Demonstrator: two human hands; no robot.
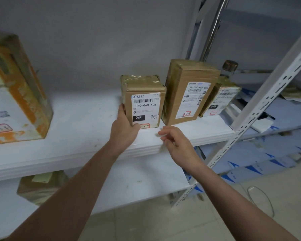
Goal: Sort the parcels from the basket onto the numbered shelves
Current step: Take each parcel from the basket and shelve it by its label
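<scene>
Brown cardboard under clear tape makes the small parcel [142, 101] marked 060, which stands upright on the white shelf [73, 136], a little right of the frame's centre. The left hand [123, 127] grips it at the lower left corner. The thumb lies over the front face near the bottom edge, and the fingers go around the left side, out of view. The right hand [175, 141] is free, just below and to the right of the parcel, over the front edge of the shelf. Its fingers are loosely bent and hold nothing.

The step in hand seems to be the setting of this parcel in its place. To do it well, I would keep the label to the front, so that the number can be read. I would then slide the box back until it is in line with the taller parcel [189, 91] just to its right, without knocking that one. A narrow gap shows between the two, so the free hand could steady the right side while the left lets go. The base should lie flat before release. The basket is not in view.
</scene>
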